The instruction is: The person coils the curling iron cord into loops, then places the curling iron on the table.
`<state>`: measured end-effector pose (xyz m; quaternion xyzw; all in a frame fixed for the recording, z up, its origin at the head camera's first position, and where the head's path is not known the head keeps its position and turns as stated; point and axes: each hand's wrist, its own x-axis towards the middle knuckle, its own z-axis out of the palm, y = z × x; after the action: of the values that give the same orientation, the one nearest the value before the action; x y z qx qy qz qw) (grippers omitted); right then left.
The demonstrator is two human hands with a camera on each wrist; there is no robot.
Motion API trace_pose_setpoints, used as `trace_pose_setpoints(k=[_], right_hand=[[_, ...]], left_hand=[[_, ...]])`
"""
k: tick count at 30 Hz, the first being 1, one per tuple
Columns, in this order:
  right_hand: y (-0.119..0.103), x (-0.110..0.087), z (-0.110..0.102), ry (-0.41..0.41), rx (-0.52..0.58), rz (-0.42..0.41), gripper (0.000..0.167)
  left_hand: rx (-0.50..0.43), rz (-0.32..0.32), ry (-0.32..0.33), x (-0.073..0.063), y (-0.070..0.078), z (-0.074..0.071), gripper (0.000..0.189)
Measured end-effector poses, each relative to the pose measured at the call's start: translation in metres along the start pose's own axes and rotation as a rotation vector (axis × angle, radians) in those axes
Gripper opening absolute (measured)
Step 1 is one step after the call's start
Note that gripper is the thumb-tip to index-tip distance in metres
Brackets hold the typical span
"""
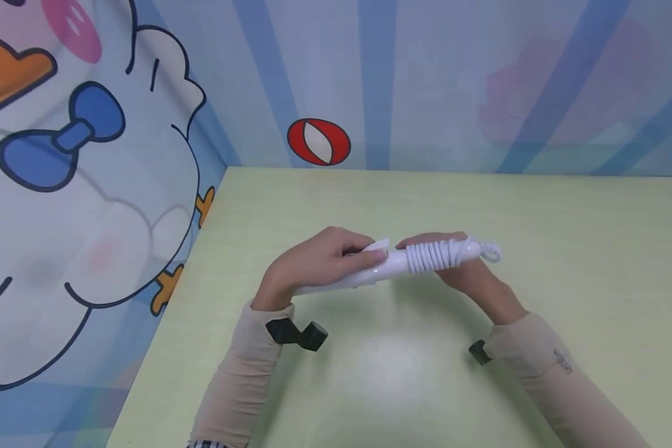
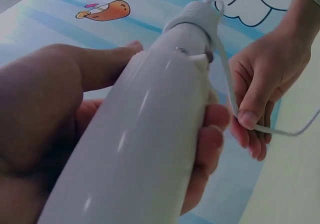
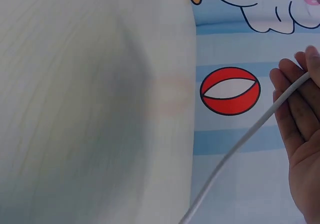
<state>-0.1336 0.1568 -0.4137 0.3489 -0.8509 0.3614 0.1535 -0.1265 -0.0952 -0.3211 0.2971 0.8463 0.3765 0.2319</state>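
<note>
My left hand (image 1: 327,258) grips a glossy white hair iron (image 1: 392,266), which lies nearly level above the table. Its thumb runs along the body near a small raised lever (image 1: 378,244). White cord (image 1: 434,256) is wound in several close turns round the right end, with a small loop sticking out past the tip. Behind these turns is my right hand (image 1: 465,280). In the left wrist view its thumb pinches a loose run of cord (image 2: 228,79) against the fingers. The right wrist view shows this cord (image 3: 235,146) stretching from the fairly straight fingers.
The pale yellow-green table (image 1: 403,373) lies beneath both hands. A blue striped wall (image 1: 437,93) stands along its far edge, with a red and white ball printed on it. A wall with a cartoon duck (image 1: 140,174) rises at the left. Dark camera mounts (image 1: 298,334) sit at the wrists.
</note>
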Motion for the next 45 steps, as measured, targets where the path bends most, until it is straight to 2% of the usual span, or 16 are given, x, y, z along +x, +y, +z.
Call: trace_pose_setpoints(k=[1, 3, 6, 9, 13, 17, 21, 24, 30, 35, 38, 45], right_hand=[[0.000, 0.001, -0.002, 0.018, -0.021, -0.059, 0.031], [-0.004, 0.003, -0.007, 0.019, 0.037, -0.081, 0.030], [-0.018, 0.009, -0.020, -0.016, 0.145, -0.005, 0.024], [-0.015, 0.012, -0.025, -0.063, 0.232, 0.039, 0.022], [0.006, 0.012, -0.020, -0.071, 0.142, 0.012, 0.027], [0.008, 0.015, -0.022, -0.050, 0.054, 0.009, 0.026], [0.006, 0.019, -0.025, -0.024, -0.013, -0.047, 0.026], [0.002, 0.021, -0.028, -0.021, -0.054, -0.098, 0.025], [-0.012, 0.027, -0.033, -0.022, -0.167, -0.196, 0.024], [-0.023, 0.029, -0.035, -0.011, -0.269, -0.222, 0.021], [-0.026, 0.027, -0.035, 0.000, -0.330, -0.217, 0.020], [-0.032, 0.029, -0.034, 0.034, -0.418, -0.208, 0.013]], left_hand=[[0.012, 0.014, -0.016, 0.000, 0.001, 0.000, 0.024], [0.042, 0.036, -0.039, 0.000, 0.003, -0.001, 0.023], [0.066, 0.068, -0.080, 0.001, 0.004, -0.002, 0.022], [0.068, 0.087, -0.119, 0.000, 0.005, -0.002, 0.021], [0.065, 0.112, -0.166, -0.002, 0.005, 0.000, 0.023], [0.073, 0.116, -0.195, -0.002, 0.003, 0.004, 0.023], [0.116, 0.053, -0.205, 0.001, -0.001, 0.008, 0.027], [0.190, -0.016, -0.198, 0.004, -0.002, 0.013, 0.032], [0.319, -0.168, -0.140, 0.009, -0.001, 0.019, 0.036], [0.378, -0.269, -0.041, 0.014, -0.004, 0.021, 0.036], [0.386, -0.307, 0.039, 0.018, -0.005, 0.022, 0.036], [0.384, -0.337, 0.203, 0.023, -0.010, 0.021, 0.041]])
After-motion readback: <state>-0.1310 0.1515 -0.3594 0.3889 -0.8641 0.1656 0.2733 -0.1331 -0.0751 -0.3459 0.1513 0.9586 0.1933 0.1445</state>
